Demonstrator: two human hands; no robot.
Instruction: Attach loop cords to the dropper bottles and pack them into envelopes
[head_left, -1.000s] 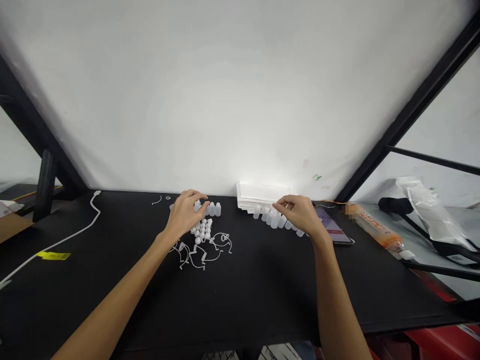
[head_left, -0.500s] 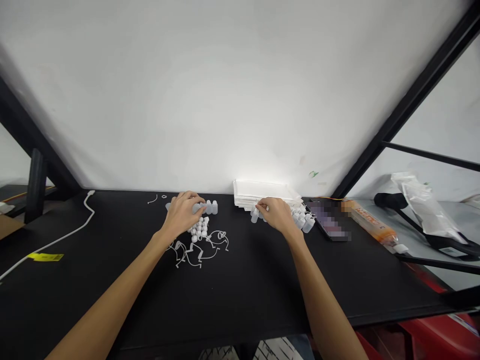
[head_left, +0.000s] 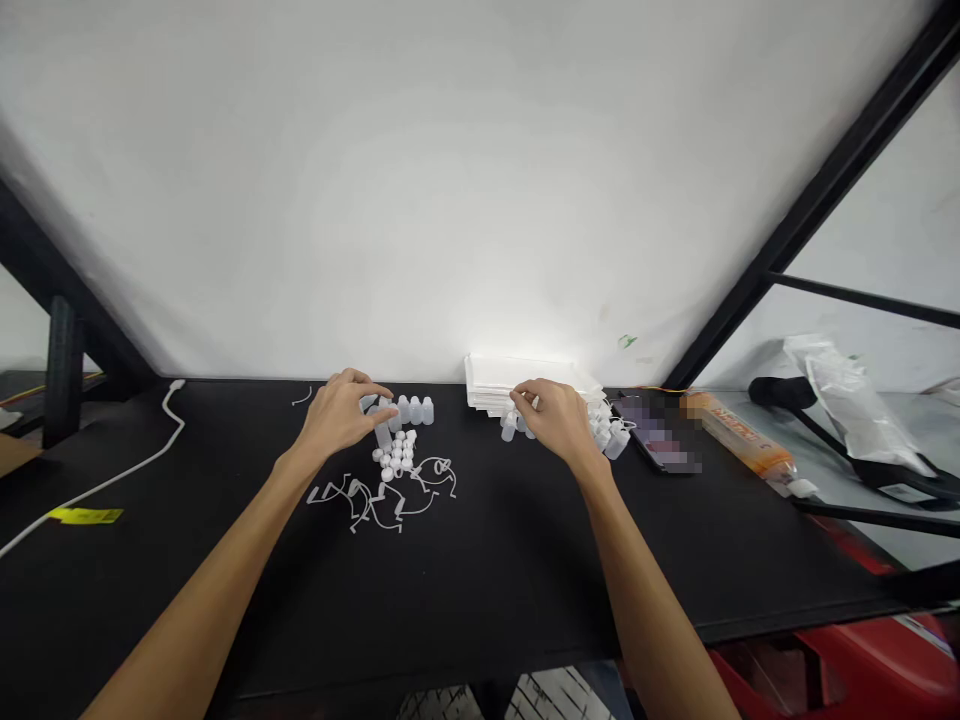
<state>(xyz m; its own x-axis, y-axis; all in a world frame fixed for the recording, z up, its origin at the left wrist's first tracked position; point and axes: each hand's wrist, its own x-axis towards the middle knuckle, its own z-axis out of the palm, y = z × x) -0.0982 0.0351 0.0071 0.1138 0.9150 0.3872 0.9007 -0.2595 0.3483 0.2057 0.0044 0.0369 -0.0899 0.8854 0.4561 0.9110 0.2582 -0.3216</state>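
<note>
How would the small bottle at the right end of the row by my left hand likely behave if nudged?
The bottle would probably tip easily, standing taller than wide. Its translucent, plastic-looking body suggests low weight and a slight give when squeezed. The neighbouring bottle is close, so it might be knocked too.

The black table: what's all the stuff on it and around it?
table: one, black, middle
small bottles: several, cloudy, near both hands
caps: many, white, near left hand
strings: several, white, beside caps
flat stack: one, white, by wall
phone: one, dark, right
packet: one, orange, right
cable: one, white, left
tag: one, yellow, on cable
bag: one, clear, far right
bars: several, black, both sides
hands: two, bare, over table
</note>
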